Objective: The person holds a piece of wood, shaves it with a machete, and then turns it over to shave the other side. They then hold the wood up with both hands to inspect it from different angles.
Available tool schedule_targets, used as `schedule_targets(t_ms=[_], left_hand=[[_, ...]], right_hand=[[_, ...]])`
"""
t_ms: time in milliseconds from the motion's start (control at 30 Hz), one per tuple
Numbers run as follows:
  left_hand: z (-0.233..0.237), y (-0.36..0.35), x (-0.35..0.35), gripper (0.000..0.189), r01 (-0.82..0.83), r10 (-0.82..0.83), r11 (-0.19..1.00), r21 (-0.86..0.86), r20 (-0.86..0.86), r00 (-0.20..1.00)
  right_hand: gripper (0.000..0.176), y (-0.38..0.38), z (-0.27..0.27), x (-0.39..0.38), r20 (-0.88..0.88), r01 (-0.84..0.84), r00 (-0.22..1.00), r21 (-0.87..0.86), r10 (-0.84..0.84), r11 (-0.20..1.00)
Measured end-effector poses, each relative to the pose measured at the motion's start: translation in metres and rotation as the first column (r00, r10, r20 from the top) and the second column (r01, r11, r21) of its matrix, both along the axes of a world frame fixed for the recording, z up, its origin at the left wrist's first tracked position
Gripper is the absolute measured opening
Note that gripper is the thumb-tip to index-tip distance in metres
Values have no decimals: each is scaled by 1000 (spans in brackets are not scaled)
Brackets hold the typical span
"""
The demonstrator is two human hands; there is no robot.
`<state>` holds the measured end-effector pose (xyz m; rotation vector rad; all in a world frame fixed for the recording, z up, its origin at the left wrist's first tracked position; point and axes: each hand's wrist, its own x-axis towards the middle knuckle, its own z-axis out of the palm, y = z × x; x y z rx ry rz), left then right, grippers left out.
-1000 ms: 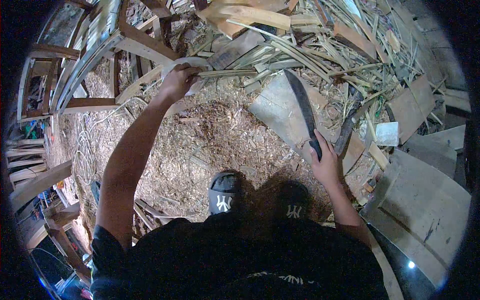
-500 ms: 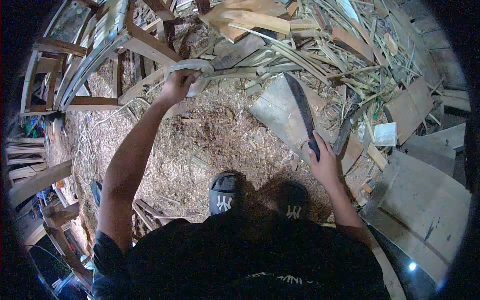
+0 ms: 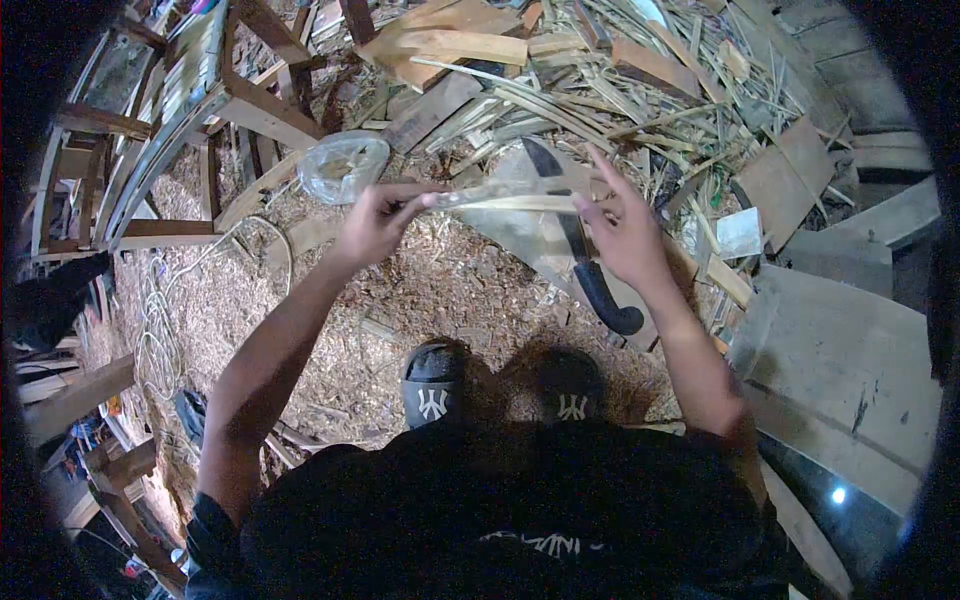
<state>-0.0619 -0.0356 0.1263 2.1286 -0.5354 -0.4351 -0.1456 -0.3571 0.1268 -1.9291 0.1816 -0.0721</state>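
My left hand [image 3: 375, 222] and my right hand [image 3: 625, 235] are raised in front of me. Each pinches one end of a pale thin strip [image 3: 510, 201] stretched level between them. Some fingers of my right hand stick up. Below my right hand, a machete [image 3: 590, 275] with a dark blade and a black handle lies loose on a grey board [image 3: 520, 235]. A clear crumpled plastic wrap [image 3: 343, 165] rests on a wooden bar just beyond my left hand. My feet, in black slippers [image 3: 432, 385], stand on wood shavings.
A heap of split strips and wood offcuts [image 3: 600, 90] fills the far side. Wooden frames [image 3: 190, 120] stand at the left, with a white rope coil [image 3: 165, 310] on the shavings. Flat boards [image 3: 850, 350] lie at the right.
My right hand let go of the machete handle and rose to take the strip's right end. My left hand pulled the strip toward me, away from the pile. The machete now lies on the board.
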Motion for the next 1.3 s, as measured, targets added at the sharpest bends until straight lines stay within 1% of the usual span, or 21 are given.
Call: schedule_targets(t_ms=[67,100,133,167,200,233,267,333,367,400,467,533,600,633,667,700,800,967,1200,1267,1300], left_hand=[[4,-11,-5,31,36,-40,996,-86,-48,998],[3,-13,-6,31,25,-32,993,-115,-64,997],[4,-15,-6,31,20,-27,994,-111,-62,998],[5,-16,-6,30,-13,0,996,-89,-143,990],[7,-14,-5,29,-45,29,997,-64,-222,975],[8,-11,-2,29,-22,6,998,-51,-301,954],[2,-8,0,29,-29,13,998,-47,-300,954],[-2,-7,-2,32,-171,19,945,-278,-476,879],[-4,-6,-3,39,-216,11,921,-326,-531,848],[-4,-6,-2,39,-219,18,921,-321,-528,849],[-3,-3,-2,44,-440,-48,778,-448,-740,670],[-1,-3,-3,48,-474,-19,768,-431,-755,655],[-1,-3,-2,44,-477,-100,737,-480,-775,625],[-1,-4,-3,44,-478,-98,737,-478,-775,624],[-2,-6,-4,41,-434,-80,765,-476,-739,669],[-3,-7,-5,39,-389,-66,792,-470,-700,712],[-7,-9,-6,36,-380,-23,815,-438,-679,734],[-10,-8,-6,33,-413,13,802,-431,-679,734],[-13,-7,-6,31,-444,22,786,-429,-700,714],[-13,-7,-6,31,-457,23,779,-428,-710,704],[-13,-7,-6,31,-468,36,778,-419,-715,699]], right_hand=[[41,-3,-22,5,254,-69,957,-273,141,960],[41,0,-16,2,256,-72,956,-270,143,960],[37,5,-6,-3,52,-53,997,26,51,998],[33,9,-1,-6,-174,31,984,306,24,951],[33,10,-2,-7,-172,23,985,310,33,950],[31,9,-5,-8,-185,76,983,351,-11,933],[29,7,-7,-10,-200,130,978,390,-54,911],[28,1,-8,-12,-244,165,968,416,-65,894],[29,-2,-11,-13,-234,160,970,442,-58,883],[30,-5,-13,-14,-224,153,973,468,-51,870],[30,-5,-13,-15,-225,168,973,506,-58,846],[29,-5,-11,-16,-243,222,963,487,-113,845],[28,-6,-8,-17,-291,222,952,432,-98,874],[28,-6,-12,-18,-256,209,962,458,-97,864],[29,-6,-14,-18,-221,196,970,482,-99,854],[29,-6,-15,-19,-222,198,970,481,-99,854],[28,-7,-18,-20,-251,208,963,478,-94,854],[27,-6,-18,-20,-173,167,981,548,-85,819],[24,-8,-17,-22,-193,218,973,583,-127,783],[26,-13,-16,-22,-203,153,977,436,-69,887],[26,-11,-13,-22,-203,154,977,436,-69,887]])
